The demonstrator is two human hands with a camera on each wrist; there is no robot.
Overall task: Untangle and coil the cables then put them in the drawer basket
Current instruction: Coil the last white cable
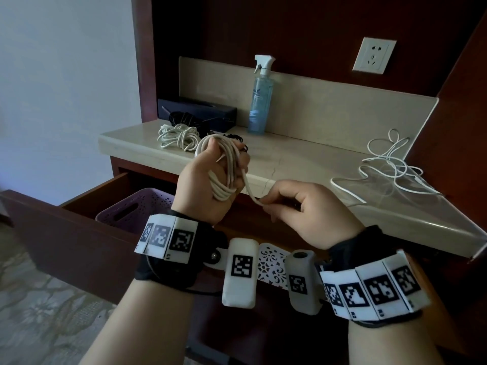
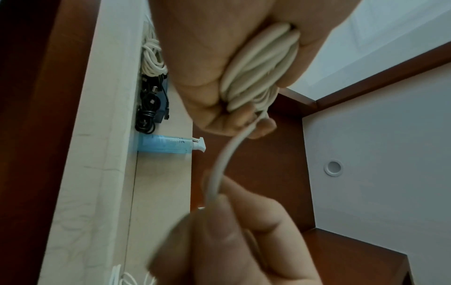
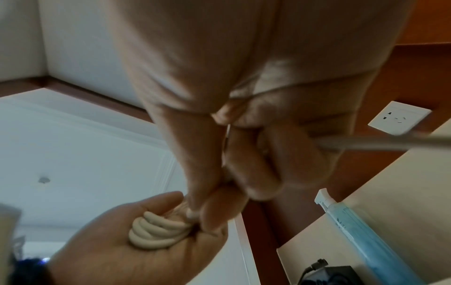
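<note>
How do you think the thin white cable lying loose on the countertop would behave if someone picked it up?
The thin white cable would probably be floppy and light: it sprawls in loose, overlapping loops. Those crossings suggest it may snag when lifted. The blurred wrist views show nothing to settle this.

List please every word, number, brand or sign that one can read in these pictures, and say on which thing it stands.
No text reads with certainty.
Wrist bands: black-and-white square codes only; the small marks beneath them are too small to read.
Spray bottle: a printed blue label, too blurred to read.
Wall socket: no lettering visible.
Dark box: no lettering visible.
Coiled cable and both hands: none.
</note>
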